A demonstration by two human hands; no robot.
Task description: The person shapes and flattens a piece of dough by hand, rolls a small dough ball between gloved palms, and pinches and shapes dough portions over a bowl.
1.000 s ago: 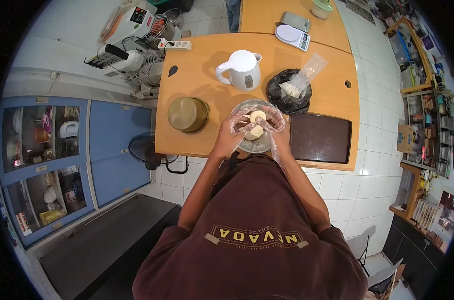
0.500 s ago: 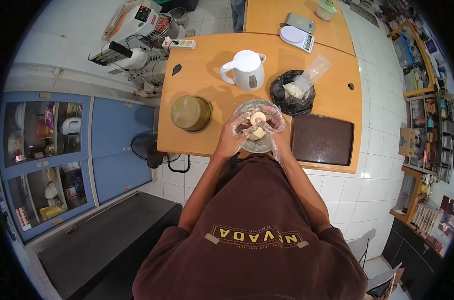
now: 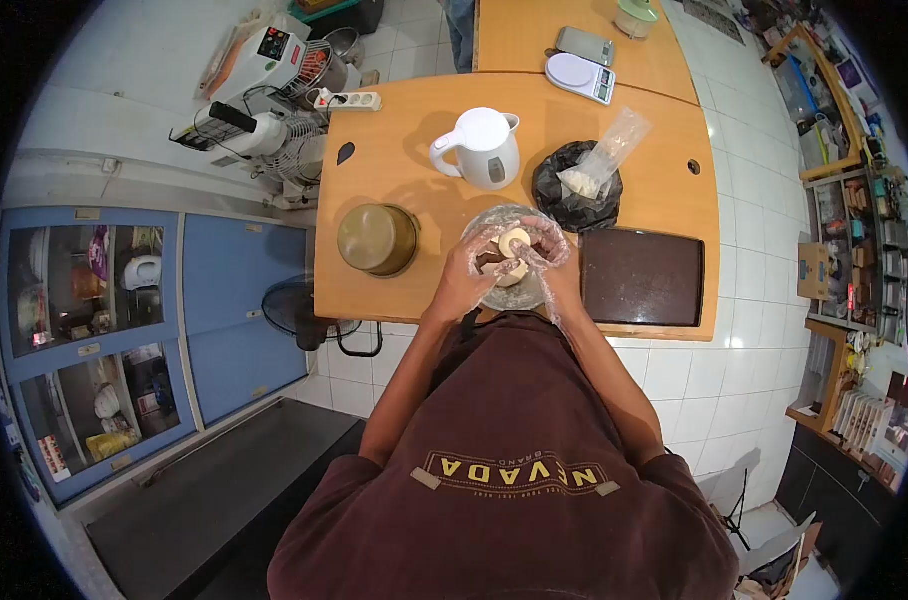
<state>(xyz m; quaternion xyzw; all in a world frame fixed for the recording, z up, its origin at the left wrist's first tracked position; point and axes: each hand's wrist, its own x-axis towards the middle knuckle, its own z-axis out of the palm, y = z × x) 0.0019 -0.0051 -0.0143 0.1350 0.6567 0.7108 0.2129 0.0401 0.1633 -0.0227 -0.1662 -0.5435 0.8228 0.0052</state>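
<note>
Over a round metal bowl (image 3: pixel 489 217), both floury hands come together around a pale, rounded piece of dough (image 3: pixel 514 241). My left hand (image 3: pixel 468 272) comes in from the left with curled fingers, its fingertips at the dough. From the other side my right hand (image 3: pixel 552 262) has its thumb pressed on the dough and its fingers wrapped behind. Below them in the bowl shows a larger pale dough mass (image 3: pixel 510 274), partly covered by the fingers. Flour dusts the bowl's inside.
A white electric kettle (image 3: pixel 484 150) stands behind the bowl. To the right are a black plastic bag (image 3: pixel 564 208) with a clear bag of white stuff (image 3: pixel 604 160) on it, and a dark tray (image 3: pixel 642 278). An upturned-looking metal pot (image 3: pixel 374 240) sits left; a white scale (image 3: pixel 579 77) lies farther back.
The view has shifted slightly. My hands stay over the bowl around the dough piece, with the fingers a little moved and more of the lower dough showing.
</note>
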